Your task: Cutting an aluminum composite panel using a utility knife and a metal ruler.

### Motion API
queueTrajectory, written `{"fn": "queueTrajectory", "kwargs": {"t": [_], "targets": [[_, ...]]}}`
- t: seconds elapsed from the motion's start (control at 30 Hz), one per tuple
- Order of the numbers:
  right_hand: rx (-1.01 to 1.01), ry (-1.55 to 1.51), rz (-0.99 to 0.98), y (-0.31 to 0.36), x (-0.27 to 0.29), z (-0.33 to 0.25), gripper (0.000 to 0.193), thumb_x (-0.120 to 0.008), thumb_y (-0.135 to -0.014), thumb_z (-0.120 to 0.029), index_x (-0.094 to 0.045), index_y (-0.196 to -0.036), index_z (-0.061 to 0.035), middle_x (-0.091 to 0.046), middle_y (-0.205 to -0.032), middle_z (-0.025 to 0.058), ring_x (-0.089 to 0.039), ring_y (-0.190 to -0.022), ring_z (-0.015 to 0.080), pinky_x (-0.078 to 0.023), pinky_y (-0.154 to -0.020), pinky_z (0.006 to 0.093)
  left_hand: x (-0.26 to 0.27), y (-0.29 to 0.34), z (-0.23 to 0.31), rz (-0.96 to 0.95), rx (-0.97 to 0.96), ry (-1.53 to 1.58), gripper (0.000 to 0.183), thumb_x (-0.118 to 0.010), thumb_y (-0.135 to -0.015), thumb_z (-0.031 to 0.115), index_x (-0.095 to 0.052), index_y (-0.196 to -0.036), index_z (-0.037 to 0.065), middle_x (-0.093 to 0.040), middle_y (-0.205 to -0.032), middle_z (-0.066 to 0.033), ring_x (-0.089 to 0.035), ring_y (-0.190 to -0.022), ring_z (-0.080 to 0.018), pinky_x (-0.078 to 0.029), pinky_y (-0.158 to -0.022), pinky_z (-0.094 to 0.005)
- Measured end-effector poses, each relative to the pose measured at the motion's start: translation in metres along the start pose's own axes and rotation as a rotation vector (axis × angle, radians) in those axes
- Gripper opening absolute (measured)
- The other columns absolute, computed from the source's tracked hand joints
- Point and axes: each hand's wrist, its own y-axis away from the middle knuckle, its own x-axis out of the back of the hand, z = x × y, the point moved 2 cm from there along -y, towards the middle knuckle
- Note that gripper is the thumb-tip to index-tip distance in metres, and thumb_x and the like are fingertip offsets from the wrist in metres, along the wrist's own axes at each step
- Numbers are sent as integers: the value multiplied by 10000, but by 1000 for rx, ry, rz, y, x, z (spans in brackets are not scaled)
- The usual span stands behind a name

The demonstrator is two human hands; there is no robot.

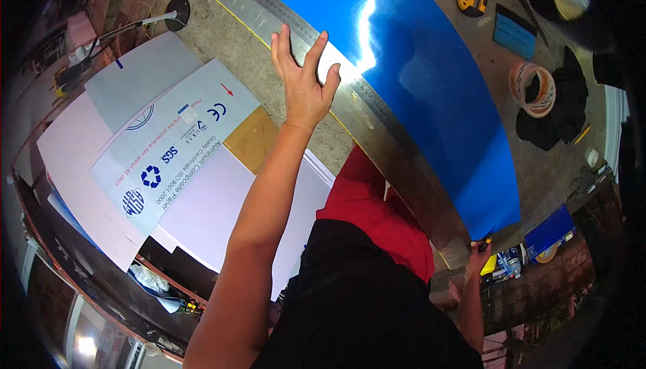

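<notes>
Left hand: spread open, resting on metal ruler. Right hand: curled around yellow-black tool. Blue sheet: right of left hand.

Head cam, one view: left unit of a side-by-side pair worn on the head. Looks steeply down past wearer's black shirt at bottom center, onto the grey work surface. Upright, unmirrored. Wide fisheye: right border of the blue sheet bows, corners go dark. Close range: left forearm comes up large from lower edge, left hand lands upper center; right hand shows smaller, lower right. Left rim takes in surroundings, squeezed.
</notes>
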Motion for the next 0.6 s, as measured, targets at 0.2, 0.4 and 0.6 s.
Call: {"fn": "queueTrajectory", "kwargs": {"t": [0.2, 0.4, 0.6], "targets": [[2, -77, -19, 0, 0, -1, 458, -821, -892, -149, -596, -1275, -35, -609, -1054, -1, -557, -972, 166, -456, -908, 325, -1, 1, -1, 8, -4, 11, 530, -728, -924, 322, -645, -1439, 230, -211, -1691, -274, -164, -1552, -532, -184, -1242, -626], [-8, -156, -22, 0, -7, -9, 430, -828, -893, -166, -600, -1235, -41, -596, -1045, -27, -546, -965, 149, -449, -899, 312, 0, 0, 0, 15, -2, 20, 525, -728, -926, 317, -647, -1436, 225, -208, -1691, -275, -157, -1555, -528, -184, -1240, -626], [4, -86, -49, -1, 1, -3, 459, -816, -907, -175, -595, -1285, -41, -607, -1070, -24, -552, -960, 150, -460, -897, 311, -2, 0, 0, 21, -4, 30, 520, -719, -935, 320, -644, -1440, 218, -207, -1692, -275, -155, -1558, -525, -188, -1238, -625]]}}
